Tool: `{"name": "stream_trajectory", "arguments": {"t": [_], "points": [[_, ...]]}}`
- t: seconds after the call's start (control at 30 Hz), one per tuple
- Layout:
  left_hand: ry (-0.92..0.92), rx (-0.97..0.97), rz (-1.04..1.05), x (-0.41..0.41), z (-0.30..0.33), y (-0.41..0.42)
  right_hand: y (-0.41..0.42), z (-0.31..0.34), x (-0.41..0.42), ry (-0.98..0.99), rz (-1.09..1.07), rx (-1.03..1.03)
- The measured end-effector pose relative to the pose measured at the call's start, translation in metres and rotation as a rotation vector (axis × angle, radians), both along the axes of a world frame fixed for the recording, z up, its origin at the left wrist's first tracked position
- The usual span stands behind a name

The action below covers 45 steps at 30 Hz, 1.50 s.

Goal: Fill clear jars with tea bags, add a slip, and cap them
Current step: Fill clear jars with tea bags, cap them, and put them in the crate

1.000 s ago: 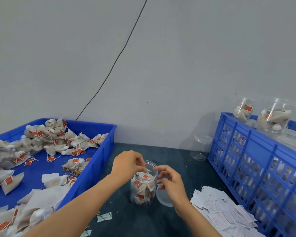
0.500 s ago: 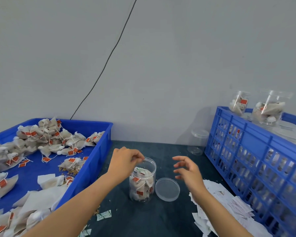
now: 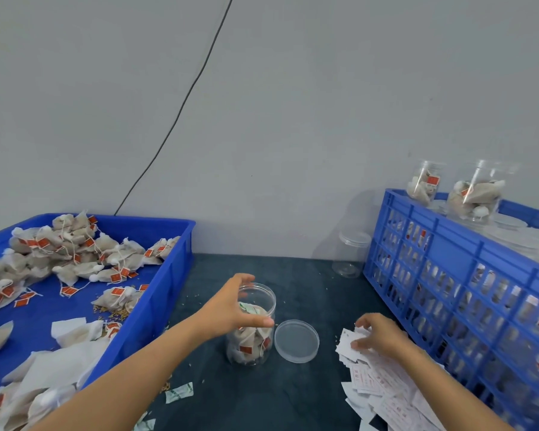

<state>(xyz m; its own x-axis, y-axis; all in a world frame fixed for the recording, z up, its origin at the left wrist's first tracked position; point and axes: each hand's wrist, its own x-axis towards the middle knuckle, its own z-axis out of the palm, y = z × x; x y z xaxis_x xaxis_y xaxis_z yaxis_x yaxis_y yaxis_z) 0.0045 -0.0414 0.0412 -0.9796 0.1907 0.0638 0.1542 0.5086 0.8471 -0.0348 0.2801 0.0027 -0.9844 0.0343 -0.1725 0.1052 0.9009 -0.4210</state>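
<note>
**Left grip steadies the open jar while the right grip picks at the slips**

Head view: the left hand point(image 3: 231, 309) reaches in from the lower left and wraps around the upper part of the clear jar point(image 3: 252, 325), thumb curled across its near side and fingers round the far rim. The jar stands upright on the dark worktop point(image 3: 305, 287), uncapped, and is filled most of the way with tea bags carrying red tags. Its clear lid point(image 3: 297, 341) lies flat on the worktop just to the right of this grip, close beside the jar's base.

Further right, the right hand point(image 3: 381, 337) rests on the pile of white slips point(image 3: 383, 387), its fingertips curled and pinching the top edge of one or more slips; how many it has caught cannot be told. The pile spreads from under this grip toward the lower right.

Left of the jar grip sits a blue tray point(image 3: 168, 275) heaped with loose tea bags point(image 3: 75, 253). Right of the slip grip stands a blue slatted crate point(image 3: 448, 262), with two filled jars point(image 3: 476, 197) at its far top edge. An empty capped jar point(image 3: 350, 255) stands by the wall between the crate and the open jar. A few small green-and-white packets point(image 3: 178, 392) lie on the worktop beneath the left forearm.
</note>
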Motion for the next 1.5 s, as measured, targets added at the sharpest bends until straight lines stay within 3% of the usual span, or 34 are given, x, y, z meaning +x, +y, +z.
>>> {"name": "stream_trajectory", "arguments": {"t": [0.43, 0.77, 1.03, 1.23, 1.5], "points": [[0.077, -0.049, 0.037, -0.005, -0.008, -0.001, -0.004, -0.022, 0.003, 0.1, -0.016, 0.104], [0.096, -0.064, 0.052, -0.006, -0.01, -0.001, 0.005, -0.017, 0.007, 0.19, -0.076, -0.069], [0.096, -0.061, 0.053, -0.006, -0.01, 0.0, 0.01, -0.017, 0.002, 0.135, -0.084, -0.156], [0.102, -0.066, 0.058, -0.005, -0.01, 0.001, 0.016, -0.008, -0.006, 0.091, 0.001, -0.12], [0.101, -0.055, 0.049, -0.003, -0.008, 0.001, 0.022, -0.003, -0.001, 0.224, -0.046, -0.058]]}}
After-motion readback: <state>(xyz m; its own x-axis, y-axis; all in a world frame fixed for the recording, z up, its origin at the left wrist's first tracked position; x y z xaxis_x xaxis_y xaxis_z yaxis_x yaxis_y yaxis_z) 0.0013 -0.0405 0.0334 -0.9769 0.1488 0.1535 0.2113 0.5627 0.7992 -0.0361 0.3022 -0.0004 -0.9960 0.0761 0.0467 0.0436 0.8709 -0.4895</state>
